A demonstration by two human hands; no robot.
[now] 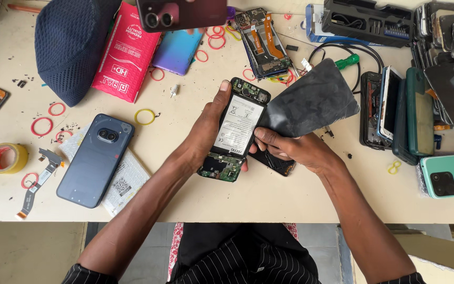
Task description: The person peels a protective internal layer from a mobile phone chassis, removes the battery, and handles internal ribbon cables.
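Desk (269,197), pale, littered with phone parts and rubber rings. Dark blue knit cap (69,44) at the far left; red packet (124,52) just beside it. Blue-grey phone (95,160) face down, left of the hands, lying on a printed sheet. Dark back cover (311,100), tilted up, pinched at its lower edge by the right hand (290,150). Opened phone (235,129), battery and circuit boards exposed, held above the desk centre, grasped along its left side by the left hand (203,134). Yellow tape roll (6,158) near the left edge.
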